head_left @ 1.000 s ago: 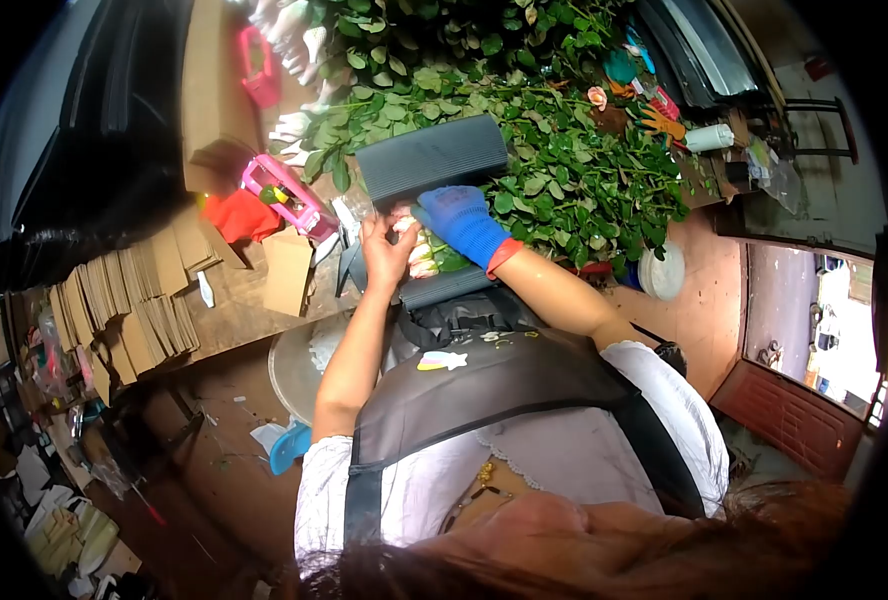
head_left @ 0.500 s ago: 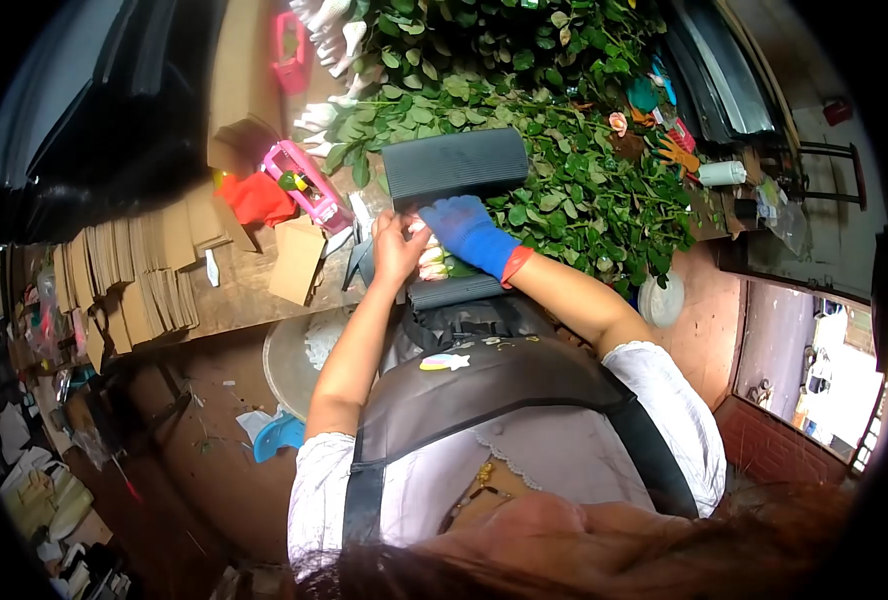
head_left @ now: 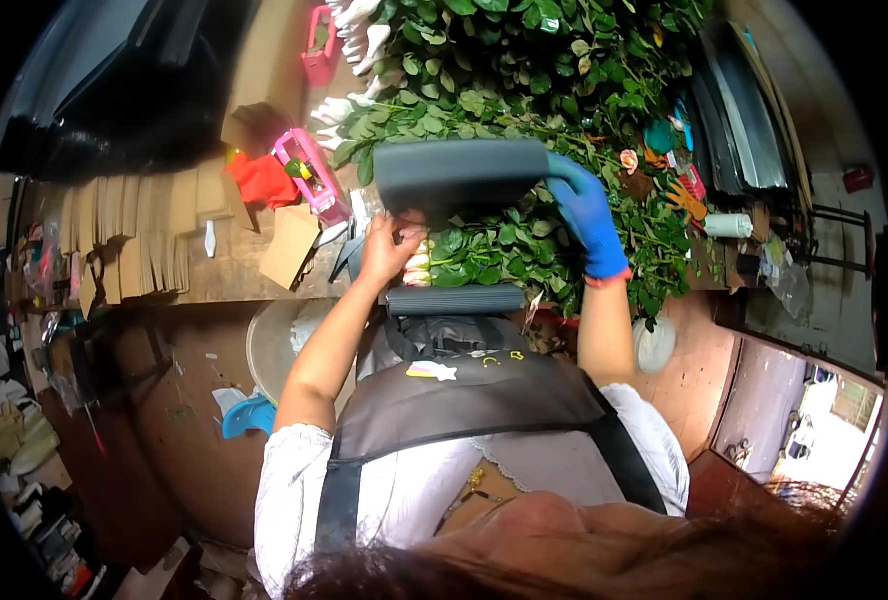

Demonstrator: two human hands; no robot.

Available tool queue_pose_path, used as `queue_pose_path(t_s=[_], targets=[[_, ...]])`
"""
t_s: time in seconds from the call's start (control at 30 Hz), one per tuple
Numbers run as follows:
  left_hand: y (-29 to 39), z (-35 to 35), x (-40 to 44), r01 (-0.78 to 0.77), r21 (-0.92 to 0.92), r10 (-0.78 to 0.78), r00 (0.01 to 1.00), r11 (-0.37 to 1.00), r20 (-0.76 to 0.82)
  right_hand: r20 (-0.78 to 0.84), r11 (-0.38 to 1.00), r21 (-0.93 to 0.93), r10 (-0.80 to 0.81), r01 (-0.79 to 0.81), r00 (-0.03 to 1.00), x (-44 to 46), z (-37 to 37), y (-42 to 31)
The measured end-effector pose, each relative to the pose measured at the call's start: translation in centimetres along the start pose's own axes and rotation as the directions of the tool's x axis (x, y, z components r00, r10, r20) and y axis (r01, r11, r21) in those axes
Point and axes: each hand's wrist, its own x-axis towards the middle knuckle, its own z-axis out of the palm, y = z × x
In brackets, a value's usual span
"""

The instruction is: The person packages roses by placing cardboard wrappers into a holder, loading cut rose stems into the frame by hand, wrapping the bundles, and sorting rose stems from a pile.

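Note:
A dark grey corrugated sheet (head_left: pixel 459 172), slightly blurred, stands curved over a bunch of roses on the table. My right hand (head_left: pixel 586 220), in a blue glove, grips the sheet's right end. My bare left hand (head_left: pixel 388 250) is at the sheet's lower left edge, beside the rose heads (head_left: pixel 418 264). Its fingers are bent together, and what they hold, if anything, is hidden. The pale pink and cream heads lie in a row, their leafy stems (head_left: pixel 494 250) pointing right. The sheet's near edge (head_left: pixel 454 300) shows rolled up by my apron.
A big heap of leafy rose stems (head_left: pixel 524 80) covers the table's back. Left are a pink holder (head_left: pixel 309 178), a red cloth (head_left: pixel 262 182) and stacked cardboard pieces (head_left: pixel 124 235). White netted buds (head_left: pixel 364 45) line the heap. An orange glove (head_left: pixel 686 200) lies right.
My right hand has moved right, from the rose heads to the sheet's right end. My left hand stays near the heads, and more of the leafy stems now shows.

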Motion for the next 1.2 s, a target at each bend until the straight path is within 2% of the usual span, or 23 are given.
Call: queue_pose_path(t_s=[0.07, 0.1, 0.17, 0.2, 0.23, 0.27, 0.3, 0.37, 0.4, 0.43, 0.5, 0.53, 0.57, 0.6, 0.63, 0.67, 0.77, 0.8, 0.9, 0.93, 1.07, 1.17, 1.2], targets=[[-1.4, 0.6, 0.4, -0.003, -0.055, 0.008, 0.997, 0.998, 0.080, 0.165, 0.938, 0.035, 0.336, -0.346, 0.927, -2.8, -0.9, -0.2], [-2.0, 0.7, 0.4, -0.006, -0.085, 0.017, 0.992, 0.996, 0.123, 0.258, 0.846, -0.004, 0.515, -0.533, 0.817, -3.6, -1.0, -0.1], [-6.3, 2.9, 0.0, -0.220, -0.096, 0.222, 0.975, 0.971, 0.010, 0.445, 0.992, -0.029, 0.120, -0.120, 0.887, -2.7, 2.5, 3.5], [-7.4, 3.7, 0.8, -0.074, -0.206, 0.070, 0.997, 0.976, -0.026, 0.506, 0.996, 0.017, -0.086, 0.090, 0.858, -2.2, 4.3, 5.2], [-5.4, 2.4, 1.0, 0.072, -0.314, -0.090, 0.995, 0.947, -0.041, 0.396, 0.979, -0.067, 0.203, -0.192, 0.896, -2.9, 6.1, 1.0], [-3.9, 0.0, 0.3, -0.227, -0.175, 0.239, 0.970, 0.958, 0.051, 0.431, 0.960, -0.274, 0.173, -0.054, 0.886, -2.8, 7.4, 2.4], [-5.2, -0.4, 1.1, -0.229, -0.204, 0.267, 0.945, 0.952, 0.187, 0.468, 0.882, -0.461, 0.149, 0.097, 0.871, -2.6, 8.4, 3.8], [-2.8, -5.4, 1.3, -0.178, -0.008, 0.172, 0.941, 0.984, 0.293, 0.527, 0.640, -0.727, 0.289, 0.248, 0.799, -2.3, 9.6, 2.4], [-0.6, -7.6, 1.2, -0.200, 0.265, 0.116, 0.947, 0.943, 0.301, 0.531, 0.600, -0.754, 0.317, 0.268, 0.786, -2.3, 10.2, 2.3], [0.7, -8.3, 1.2, -0.278, 0.417, 0.180, 0.949, 0.865, 0.259, 0.531, 0.558, -0.779, 0.347, 0.285, 0.773, -2.4, 10.9, 2.3], [5.2, -9.2, 0.7, -0.458, 0.395, 0.311, 0.870, 0.796, 0.383, 0.519, 0.478, -0.824, 0.424, 0.302, 0.742, -2.3, 12.1, 2.3], [5.5, -7.9, 0.8, -0.630, 0.285, 0.513, 0.765, 0.722, 0.390, 0.504, 0.439, -0.846, 0.467, 0.305, 0.727, -2.1, 12.8, 2.3], [5.9, -6.9, 0.9, -0.685, 0.204, 0.517, 0.682, 0.699, 0.517, 0.487, 0.395, -0.864, 0.507, 0.311, 0.711, -2.0, 13.1, 2.3], [4.9, -5.2, 1.2, -0.814, 0.081, 0.729, 0.555, 0.575, 0.402, 0.488, 0.387, -0.867, 0.524, 0.315, 0.698, -1.9, 13.2, 2.2], [3.5, -3.7, 0.7, -0.801, 0.127, 0.642, 0.554, 0.585, 0.530, 0.485, 0.377, -0.870, 0.540, 0.317, 0.688, -1.7, 13.4, 2.0], [3.2, -3.0, 0.8, -0.776, 0.155, 0.598, 0.582, 0.611, 0.552, 0.481, 0.369, -0.873, 0.557, 0.318, 0.677, -1.5, 13.5, 1.9], [3.0, -2.9, 1.1, -0.776, 0.180, 0.574, 0.580, 0.604, 0.578, 0.698, 0.766, -0.590, 0.327, 0.254, 0.637, -1.5, 10.2, -0.2], [3.0, -2.9, 1.0, -0.787, 0.183, 0.583, 0.570, 0.589, 0.578, 0.795, 0.936, -0.335, 0.218, 0.110, 0.566, -1.5, 10.0, 0.1], [2.7, -2.8, 1.1, -0.788, 0.227, 0.548, 0.573, 0.572, 0.609, 0.795, 0.877, -0.338, 0.072, 0.341, 0.603, -4.0, 11.3, -3.0], [2.8, -2.8, 1.0, -0.788, 0.230, 0.560, 0.579, 0.571, 0.593, 0.745, 0.836, -0.420, 0.094, 0.355, 0.660, -4.7, 12.6, -3.1], [3.1, -2.4, 0.6, -0.765, 0.270, 0.535, 0.613, 0.584, 0.581, 0.600, 0.517, -0.692, 0.026, 0.503, 0.799, -6.7, 16.0, -0.4], [2.8, -2.1, 0.5, -0.782, 0.361, 0.551, 0.618, 0.508, 0.562, 0.703, 0.717, -0.549, 0.119, 0.429, 0.701, -3.8, 15.5, -3.8], [3.6, -3.4, 0.8, -0.817, 0.370, 0.558, 0.574, 0.443, 0.599, 0.705, 0.882, -0.368, 0.057, 0.296, 0.707, -2.4, 16.6, -5.0]])
